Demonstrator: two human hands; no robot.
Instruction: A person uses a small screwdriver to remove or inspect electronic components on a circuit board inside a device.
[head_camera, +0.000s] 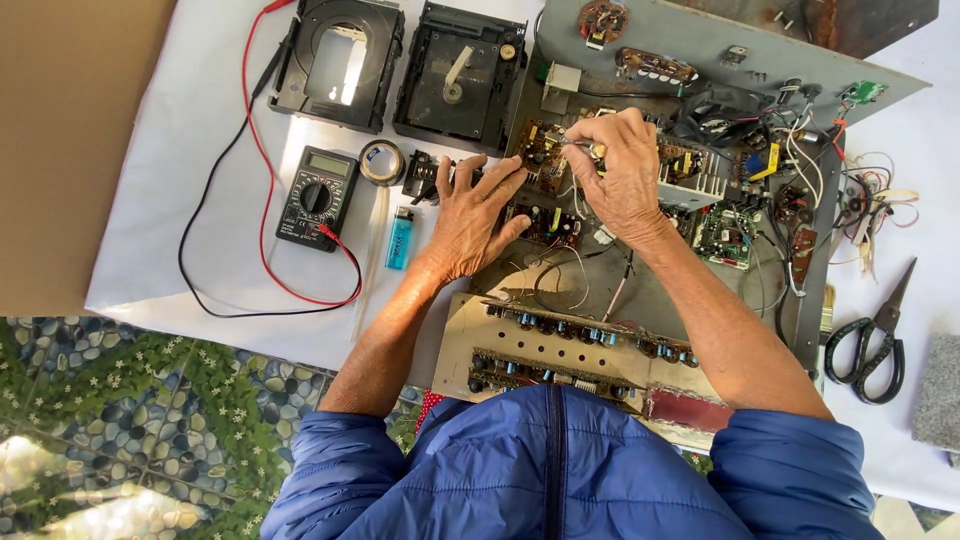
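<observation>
Two bare hands work over an opened amplifier chassis (700, 45) lying on a white sheet (190, 130). The left hand (478, 215) lies flat with fingers spread, palm down on the chassis, its fingertips resting at the edge of a small circuit board (540, 150). The right hand (622, 175) has its grip closed, thumb and fingers pinched together on a small metal-tipped tool (590, 150) held just above that same board; what kind of tool it is I cannot tell.

Two black disc-drive mechanisms (340, 60) sit side by side at the top of the sheet. One black multimeter (317, 197) lies left of the hands, with one red and one black lead looping around it. One roll of tape (382, 162) sits just beside the meter, and one blue lighter (400, 238) lies below it. One pair of black-handled scissors (873, 335) lies well off to the right. One long front panel (560, 350) with a row of knobs lies nearest the person's blue jacket (560, 470).
</observation>
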